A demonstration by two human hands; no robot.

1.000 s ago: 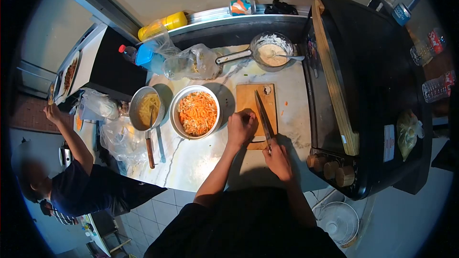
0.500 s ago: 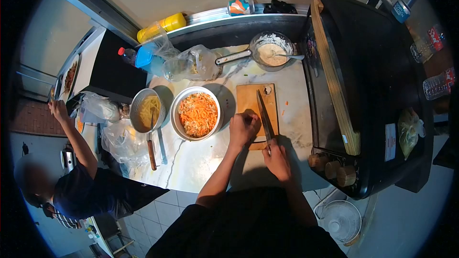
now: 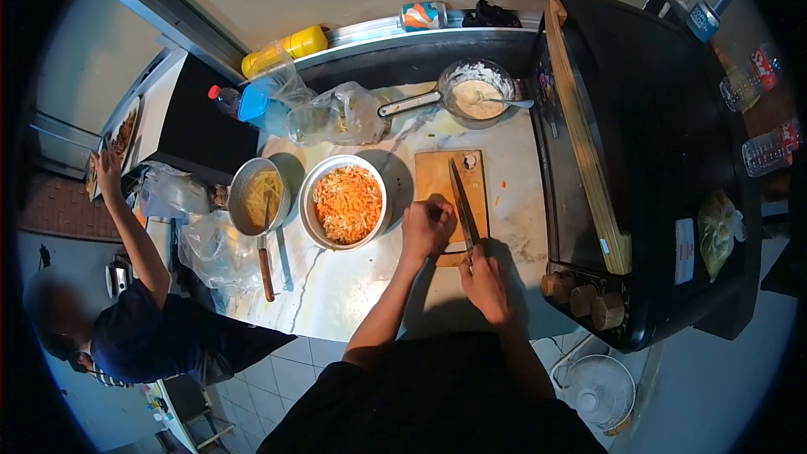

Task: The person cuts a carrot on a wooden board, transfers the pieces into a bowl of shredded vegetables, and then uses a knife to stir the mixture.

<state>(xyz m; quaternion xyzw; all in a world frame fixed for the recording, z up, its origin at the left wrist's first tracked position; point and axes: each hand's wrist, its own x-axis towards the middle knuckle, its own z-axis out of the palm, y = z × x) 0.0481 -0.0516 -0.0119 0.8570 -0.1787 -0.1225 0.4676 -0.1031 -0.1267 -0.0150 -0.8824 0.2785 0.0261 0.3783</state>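
A wooden cutting board [image 3: 427, 170] lies on the marble counter, with a small pale piece [image 3: 470, 161] near its top edge. My right hand [image 3: 485, 279] is closed round the handle of a knife [image 3: 463, 202], whose blade points away from me over the board. Over the board's left side, my left hand [image 3: 427, 227] has its fingers curled together; what they hold, if anything, is hidden. To the left stands a white bowl [image 3: 312, 227] of shredded orange and pale food [image 3: 347, 204].
A pan [image 3: 239, 212] of yellow strips and plastic bags [image 3: 220, 254] lie left. A glass pan [image 3: 448, 76] of batter stands behind the board. A black oven [image 3: 664, 160] borders the right side. Another person [image 3: 160, 328] is at far left, one arm raised.
The other person's raised hand has moved slightly up and to the right. My right hand and the knife have shifted very slightly; my left hand looks almost unchanged.
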